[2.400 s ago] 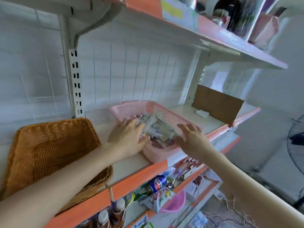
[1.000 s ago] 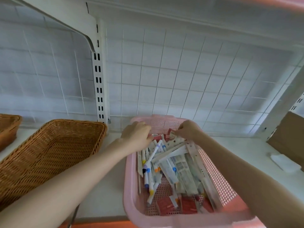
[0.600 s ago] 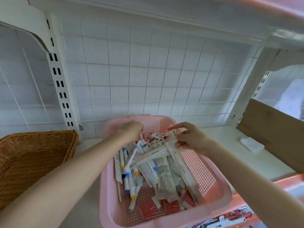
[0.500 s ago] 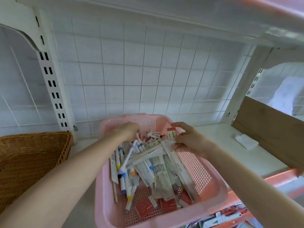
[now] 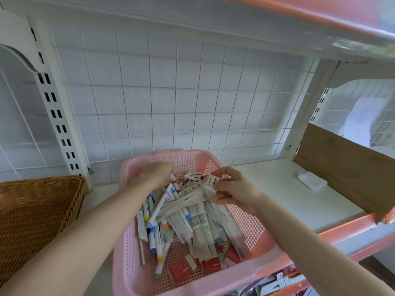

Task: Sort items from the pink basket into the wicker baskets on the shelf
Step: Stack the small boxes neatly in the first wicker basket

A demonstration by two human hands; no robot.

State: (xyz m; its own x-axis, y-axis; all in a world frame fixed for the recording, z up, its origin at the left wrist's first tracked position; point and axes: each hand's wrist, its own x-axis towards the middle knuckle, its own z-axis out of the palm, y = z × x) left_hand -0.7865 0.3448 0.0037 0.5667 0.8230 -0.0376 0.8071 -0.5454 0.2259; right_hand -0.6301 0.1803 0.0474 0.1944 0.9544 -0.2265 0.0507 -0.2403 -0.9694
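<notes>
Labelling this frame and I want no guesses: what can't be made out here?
Head view:
- whether the left hand grips a pen: its curled fingers cover it.
- the wicker basket: cut off by the left edge.
- print on the small white packet the right hand pinches: too small.
- goods below the pink basket: blurred, cut by the bottom edge.

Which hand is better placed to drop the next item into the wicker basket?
Left, probably. The left hand sits on the side of the wicker basket and seems to grip a marker. The right hand, pinching packets, would have to reach across the pink basket.
</notes>
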